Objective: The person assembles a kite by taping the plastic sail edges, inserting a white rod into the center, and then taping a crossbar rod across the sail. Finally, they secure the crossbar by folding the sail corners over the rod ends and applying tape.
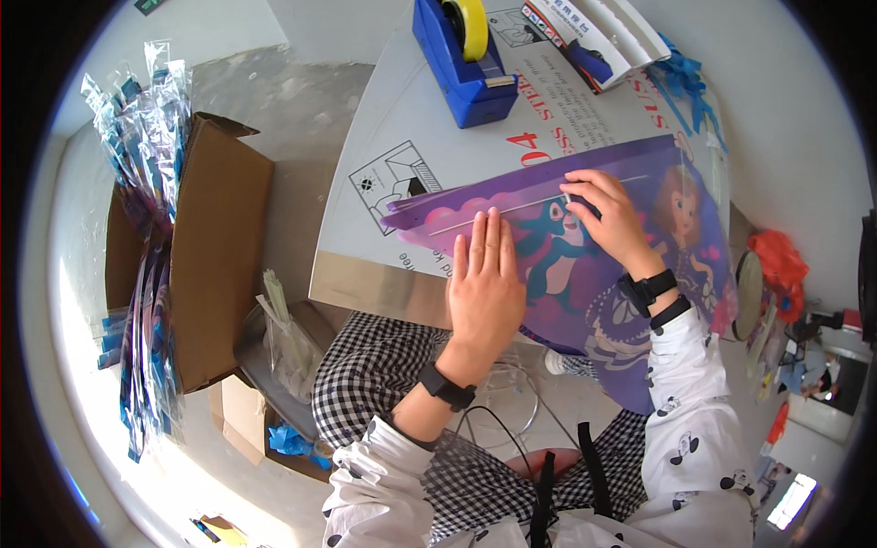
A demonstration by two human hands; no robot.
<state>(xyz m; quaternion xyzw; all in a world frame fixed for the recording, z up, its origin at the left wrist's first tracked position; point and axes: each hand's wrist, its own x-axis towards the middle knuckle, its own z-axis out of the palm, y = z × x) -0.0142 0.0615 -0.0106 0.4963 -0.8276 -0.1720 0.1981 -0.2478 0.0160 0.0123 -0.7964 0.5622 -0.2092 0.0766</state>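
A thin purple plastic sheet (557,320) printed with cartoon figures, which looks like a kite skin, lies over the table and hangs past its near edge. My left hand (489,297) rests flat on its left part, fingers stretched out and holding nothing. Above those fingertips a thin white rod or strip (521,210) runs slantwise along the sheet. My right hand (614,228) is closed in a pinch beside this strip, near the blue printed animal. A small pale tip and something dark show at its fingers, too small to name.
A blue tape dispenser (466,87) with yellow tape stands at the table's far side, near an open white box (603,41) and blue strips (681,78). Left of the table (365,283), a cardboard box (224,265) holds wrapped items (151,173). A tray (311,324) carries white sticks.
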